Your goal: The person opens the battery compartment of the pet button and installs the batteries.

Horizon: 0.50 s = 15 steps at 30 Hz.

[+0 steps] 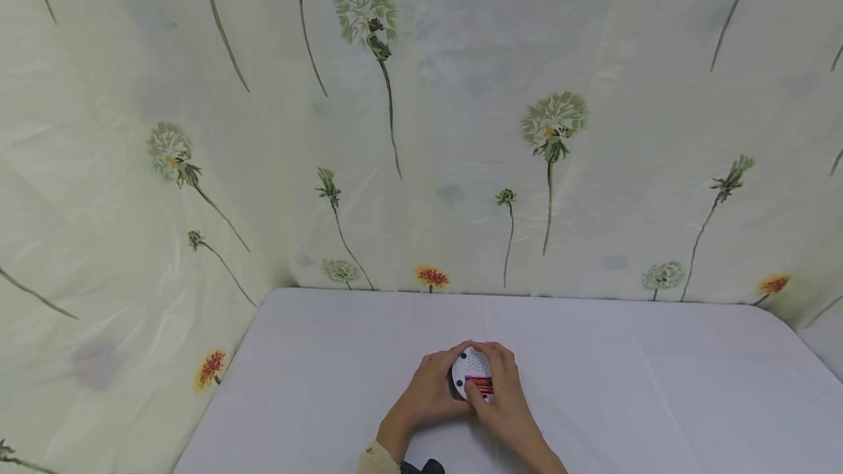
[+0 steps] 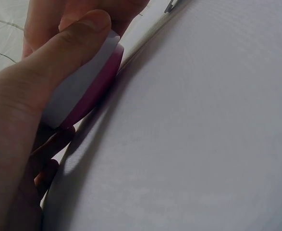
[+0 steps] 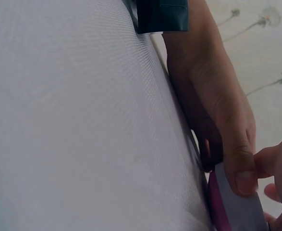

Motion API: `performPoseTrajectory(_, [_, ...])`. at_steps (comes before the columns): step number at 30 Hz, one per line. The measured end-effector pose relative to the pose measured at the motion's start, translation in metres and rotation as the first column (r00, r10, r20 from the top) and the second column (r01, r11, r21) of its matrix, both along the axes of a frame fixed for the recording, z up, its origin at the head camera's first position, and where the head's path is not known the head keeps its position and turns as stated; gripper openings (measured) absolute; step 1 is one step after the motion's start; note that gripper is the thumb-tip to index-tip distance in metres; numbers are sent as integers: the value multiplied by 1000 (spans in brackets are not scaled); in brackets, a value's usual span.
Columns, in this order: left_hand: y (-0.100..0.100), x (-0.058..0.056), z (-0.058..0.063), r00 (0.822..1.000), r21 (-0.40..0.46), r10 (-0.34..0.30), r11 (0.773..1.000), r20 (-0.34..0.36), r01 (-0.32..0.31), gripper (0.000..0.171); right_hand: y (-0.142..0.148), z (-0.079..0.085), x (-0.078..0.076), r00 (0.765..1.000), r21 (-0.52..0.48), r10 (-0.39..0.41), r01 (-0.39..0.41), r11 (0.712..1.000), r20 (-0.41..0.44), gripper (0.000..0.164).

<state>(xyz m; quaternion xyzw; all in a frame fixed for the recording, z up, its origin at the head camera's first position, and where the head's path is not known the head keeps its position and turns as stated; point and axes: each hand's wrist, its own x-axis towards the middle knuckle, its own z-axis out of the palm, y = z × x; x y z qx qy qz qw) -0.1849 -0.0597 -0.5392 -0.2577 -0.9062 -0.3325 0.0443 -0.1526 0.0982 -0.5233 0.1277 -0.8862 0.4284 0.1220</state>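
Observation:
A small round device (image 1: 474, 363) has a white underside with a patch of tiny holes and dark round feet. Red batteries (image 1: 484, 385) show in a slot on that side. Its rim is white with a pink edge (image 2: 95, 89), seen in both wrist views. My left hand (image 1: 431, 388) grips it round the left side, thumb (image 2: 71, 45) along the white rim. Over its right side curls my right hand (image 1: 503, 402), fingers at the far edge and thumb tip beside the batteries. Part of the slot is hidden beneath the right hand.
A white cloth covers the table (image 1: 316, 364), and the device is held low over it near the front. Behind and to the left hangs a pale curtain (image 1: 454, 130) printed with dandelions. A black object (image 1: 431, 467) shows at the left wrist.

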Motion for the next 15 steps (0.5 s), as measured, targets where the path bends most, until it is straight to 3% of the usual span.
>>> performPoseTrajectory(15, [1, 2, -1, 1000, -14, 7, 1000, -7, -7, 94, 1, 1, 1, 1000, -1, -2, 2, 1000, -25, 62])
